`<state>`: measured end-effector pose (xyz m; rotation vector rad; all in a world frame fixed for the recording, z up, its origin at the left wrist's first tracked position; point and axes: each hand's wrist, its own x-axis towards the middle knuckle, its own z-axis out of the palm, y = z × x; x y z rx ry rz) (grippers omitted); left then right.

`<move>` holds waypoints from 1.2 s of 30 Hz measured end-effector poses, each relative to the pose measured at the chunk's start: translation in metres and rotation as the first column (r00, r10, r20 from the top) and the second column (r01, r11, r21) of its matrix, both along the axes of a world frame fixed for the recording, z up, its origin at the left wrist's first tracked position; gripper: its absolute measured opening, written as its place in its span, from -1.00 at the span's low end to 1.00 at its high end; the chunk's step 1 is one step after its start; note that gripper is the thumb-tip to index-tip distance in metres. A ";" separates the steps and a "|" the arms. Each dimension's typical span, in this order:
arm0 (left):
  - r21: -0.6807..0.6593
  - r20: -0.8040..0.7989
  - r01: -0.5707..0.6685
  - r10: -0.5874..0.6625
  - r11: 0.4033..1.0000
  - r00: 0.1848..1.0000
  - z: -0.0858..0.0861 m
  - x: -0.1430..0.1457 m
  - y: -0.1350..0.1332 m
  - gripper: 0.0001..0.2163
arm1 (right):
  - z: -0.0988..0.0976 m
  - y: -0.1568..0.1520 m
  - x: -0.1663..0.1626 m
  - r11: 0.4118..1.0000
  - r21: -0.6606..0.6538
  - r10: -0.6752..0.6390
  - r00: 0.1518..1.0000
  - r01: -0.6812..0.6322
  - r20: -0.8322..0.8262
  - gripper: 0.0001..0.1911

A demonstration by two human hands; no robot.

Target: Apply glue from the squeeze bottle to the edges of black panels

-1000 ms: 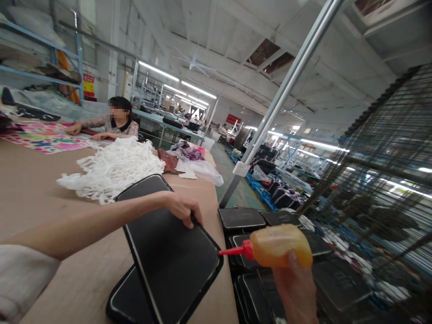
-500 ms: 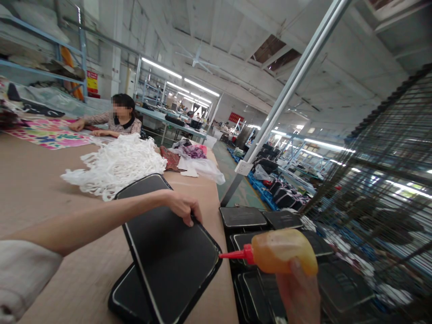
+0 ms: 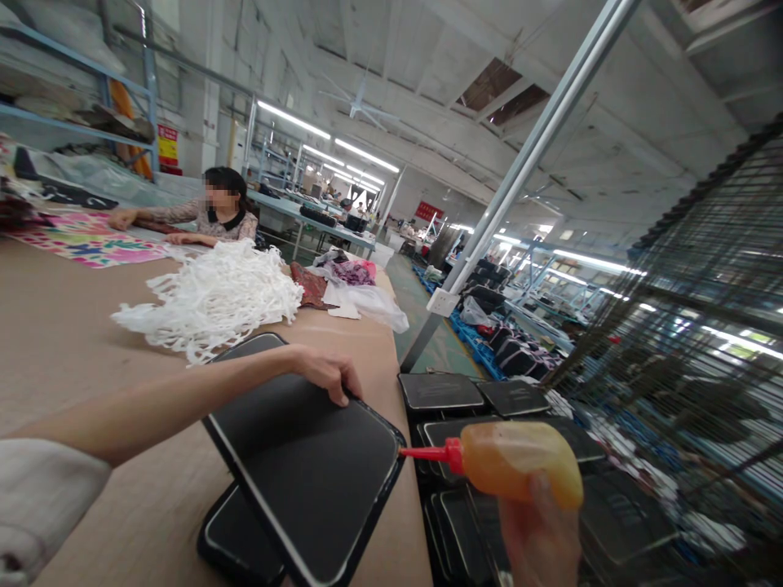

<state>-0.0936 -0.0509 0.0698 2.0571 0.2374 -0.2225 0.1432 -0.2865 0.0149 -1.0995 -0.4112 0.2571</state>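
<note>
My left hand (image 3: 329,377) grips the far edge of a black panel (image 3: 306,461) with a pale rim, held tilted above a second black panel (image 3: 229,542) lying on the brown table (image 3: 67,342). My right hand (image 3: 541,534) is closed round an orange squeeze bottle (image 3: 519,462). Its red nozzle (image 3: 428,452) points left and nearly touches the right edge of the tilted panel.
A heap of white cords (image 3: 211,297) and some cloth bags (image 3: 351,285) lie further along the table. A person (image 3: 214,214) sits at its far end by patterned fabric (image 3: 86,242). Stacked black panels (image 3: 453,399) sit right of the table, beside a wire rack (image 3: 703,326) and a slanted metal pole (image 3: 519,171).
The panel in my left hand has tipped lower and flatter toward the table. The bottle has shifted slightly down, its nozzle staying by the panel's right edge.
</note>
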 end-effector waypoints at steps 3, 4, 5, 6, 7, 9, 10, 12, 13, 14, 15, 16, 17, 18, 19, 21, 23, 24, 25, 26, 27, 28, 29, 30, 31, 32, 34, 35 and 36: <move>-0.012 0.003 0.001 -0.001 1.000 1.000 -0.002 0.000 0.000 -0.69 | -0.003 -0.002 0.002 0.999 0.025 0.024 1.000 -0.024 -0.017 -0.37; -0.016 0.003 -0.001 0.001 1.000 1.000 -0.003 0.000 0.000 -0.70 | -0.004 -0.002 0.003 0.999 0.031 0.032 0.999 -0.032 -0.020 -0.37; -0.019 0.004 -0.004 0.004 1.000 1.000 -0.003 0.000 0.000 -0.71 | -0.004 -0.002 0.003 0.999 0.034 0.043 0.999 -0.042 -0.025 -0.36; -0.022 0.006 -0.008 0.008 1.000 1.000 -0.004 0.000 0.001 -0.71 | -0.004 -0.002 0.004 0.998 0.031 0.050 0.998 -0.049 -0.030 -0.35; -0.023 0.008 -0.011 0.011 1.000 1.000 -0.005 0.000 0.001 -0.71 | -0.005 -0.002 0.004 0.999 0.021 0.041 0.999 -0.041 -0.025 -0.34; -0.026 0.011 -0.017 0.018 1.000 1.000 -0.006 -0.001 0.003 -0.71 | -0.006 -0.003 0.004 1.000 -0.011 0.006 1.000 -0.005 0.023 -0.31; -0.034 0.008 -0.020 0.021 0.999 1.000 -0.006 -0.001 0.003 -0.71 | -0.007 -0.003 0.004 0.999 -0.025 -0.020 0.998 0.021 0.065 -0.32; -0.062 -0.005 -0.020 0.020 0.998 1.000 -0.007 -0.001 0.003 -0.72 | -0.011 -0.004 0.004 0.995 -0.048 -0.079 0.986 0.087 0.149 -0.35; -0.078 -0.009 -0.017 0.017 0.997 1.000 -0.007 0.000 0.003 -0.73 | -0.014 -0.005 0.003 0.992 -0.053 -0.102 0.979 0.112 0.176 -0.37; -0.090 -0.010 -0.014 0.013 0.996 1.000 -0.006 0.000 0.003 -0.73 | -0.017 -0.005 0.003 0.990 -0.054 -0.120 0.973 0.133 0.199 -0.38; -0.097 -0.009 -0.011 0.010 0.995 1.000 -0.006 0.000 0.002 -0.74 | -0.020 -0.006 0.004 0.986 -0.054 -0.138 0.961 0.155 0.238 -0.39; -0.101 -0.007 -0.008 0.008 0.995 1.000 -0.005 0.000 0.002 -0.74 | -0.024 -0.007 0.005 0.983 -0.054 -0.154 0.942 0.178 0.299 -0.40; -0.104 -0.005 -0.009 0.009 0.994 1.000 -0.004 0.000 0.001 -0.74 | -0.027 -0.009 0.007 0.977 -0.056 -0.168 0.906 0.205 0.390 -0.42; -0.108 -0.008 -0.010 0.010 0.994 1.000 -0.003 0.000 0.000 -0.75 | -0.031 -0.010 0.010 0.969 -0.052 -0.186 0.850 0.242 0.493 -0.47; -0.114 -0.011 -0.013 0.012 0.993 1.000 -0.003 0.000 0.000 -0.74 | -0.034 -0.013 0.013 0.960 -0.043 -0.201 0.785 0.278 0.586 -0.52; -0.124 -0.016 -0.020 0.018 0.992 1.000 -0.003 -0.001 0.000 -0.74 | -0.039 -0.017 0.021 0.940 -0.015 -0.223 0.648 0.341 0.728 -0.64; -0.132 -0.020 -0.027 0.025 0.991 0.999 -0.004 -0.001 0.001 -0.73 | -0.043 -0.021 0.027 0.927 0.034 -0.246 0.534 0.374 0.809 -0.72; -0.139 -0.024 -0.030 0.027 0.990 0.999 -0.005 -0.001 0.002 -0.73 | -0.045 -0.021 0.028 0.925 0.057 -0.251 0.493 0.375 0.833 -0.74; -0.148 -0.029 -0.034 0.030 0.988 0.999 -0.006 -0.001 0.002 -0.72 | -0.047 -0.022 0.027 0.926 0.079 -0.258 0.464 0.370 0.847 -0.77; -0.155 -0.036 -0.035 0.030 0.987 0.999 -0.007 -0.001 0.003 -0.72 | -0.049 -0.021 0.026 0.928 0.096 -0.265 0.459 0.359 0.848 -0.80; -0.160 -0.040 -0.036 0.030 0.987 0.999 -0.008 -0.001 0.004 -0.72 | -0.051 -0.021 0.023 0.933 0.105 -0.270 0.476 0.345 0.837 -0.82; -0.160 -0.041 -0.038 0.032 0.986 0.999 -0.009 -0.001 0.005 -0.71 | -0.053 -0.020 0.021 0.937 0.106 -0.271 0.499 0.334 0.823 -0.82; -0.159 -0.040 -0.041 0.035 0.986 0.999 -0.009 -0.001 0.005 -0.71 | -0.055 -0.019 0.018 0.939 0.102 -0.268 0.514 0.328 0.815 -0.82; -0.160 -0.042 -0.042 0.036 0.986 0.998 -0.010 -0.001 0.006 -0.71 | -0.057 -0.019 0.016 0.938 0.101 -0.271 0.523 0.331 0.808 -0.81; -0.162 -0.045 -0.045 0.038 0.986 0.998 -0.011 -0.001 0.006 -0.70 | -0.059 -0.019 0.015 0.936 0.096 -0.271 0.523 0.337 0.808 -0.80; -0.166 -0.051 -0.046 0.038 0.985 0.998 -0.011 -0.001 0.006 -0.70 | -0.060 -0.019 0.015 0.931 0.099 -0.282 0.519 0.352 0.807 -0.78; -0.175 -0.061 -0.052 0.042 0.983 0.997 -0.011 -0.002 0.006 -0.70 | -0.059 -0.020 0.015 0.922 0.101 -0.302 0.528 0.375 0.794 -0.77; -0.176 -0.061 -0.056 0.046 0.983 0.997 -0.011 -0.002 0.006 -0.70 | -0.057 -0.020 0.016 0.924 0.094 -0.295 0.537 0.370 0.790 -0.75; -0.174 -0.057 -0.060 0.051 0.983 0.997 -0.010 -0.002 0.005 -0.70 | -0.055 -0.021 0.017 0.931 0.079 -0.277 0.551 0.355 0.787 -0.73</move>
